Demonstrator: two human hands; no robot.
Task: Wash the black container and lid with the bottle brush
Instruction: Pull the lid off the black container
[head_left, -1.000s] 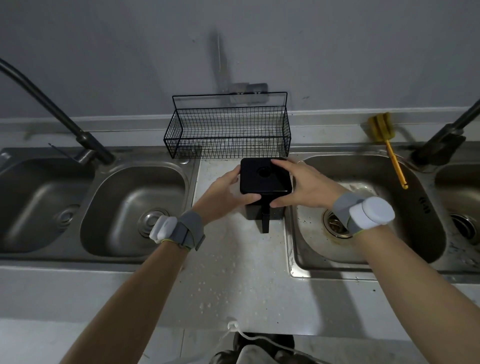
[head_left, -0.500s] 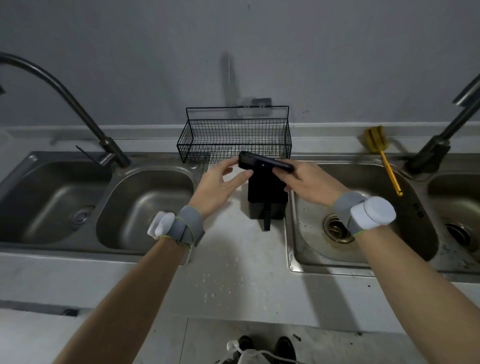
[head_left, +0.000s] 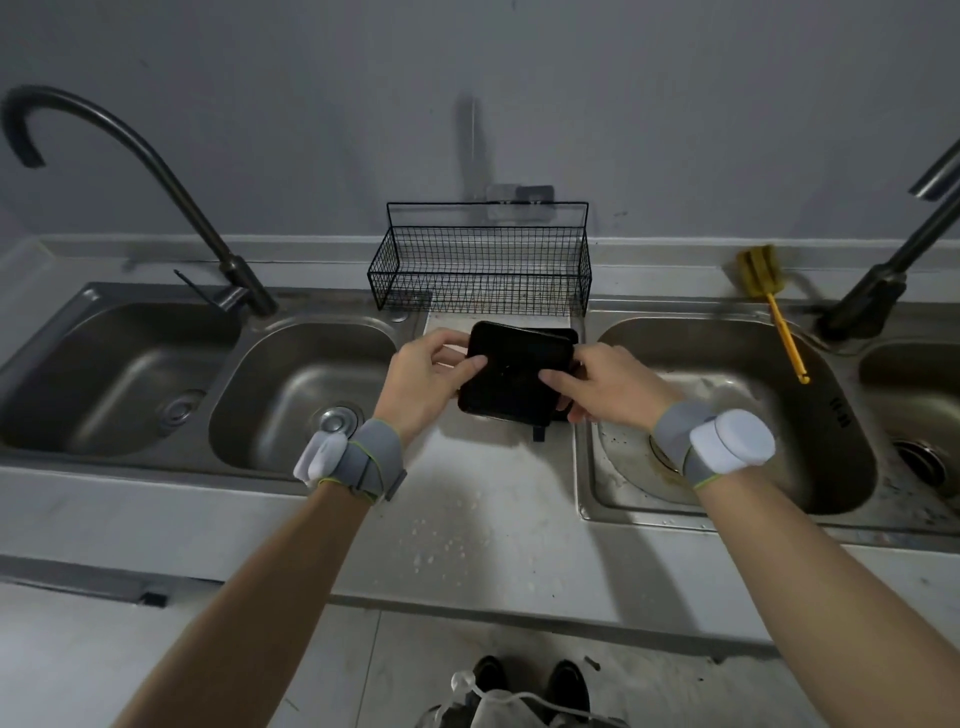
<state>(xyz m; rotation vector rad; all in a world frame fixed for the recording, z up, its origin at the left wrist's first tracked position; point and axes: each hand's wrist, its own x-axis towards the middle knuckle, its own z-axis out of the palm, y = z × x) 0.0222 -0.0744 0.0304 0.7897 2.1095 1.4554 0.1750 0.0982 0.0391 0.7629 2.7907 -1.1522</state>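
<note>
Hands (head_left: 431, 382) (head_left: 602, 387) grip glossy, rounded-square black lid (head_left: 514, 376) over steel counter (head_left: 493, 509).

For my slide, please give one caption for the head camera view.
Both hands hold the flat black lid above the steel counter between sinks.

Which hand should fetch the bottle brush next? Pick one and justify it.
Right. The right hand is nearer the yellow bottle brush, which leans at the far rim of the right sink. The left hand could keep its grip on the black lid.
</note>
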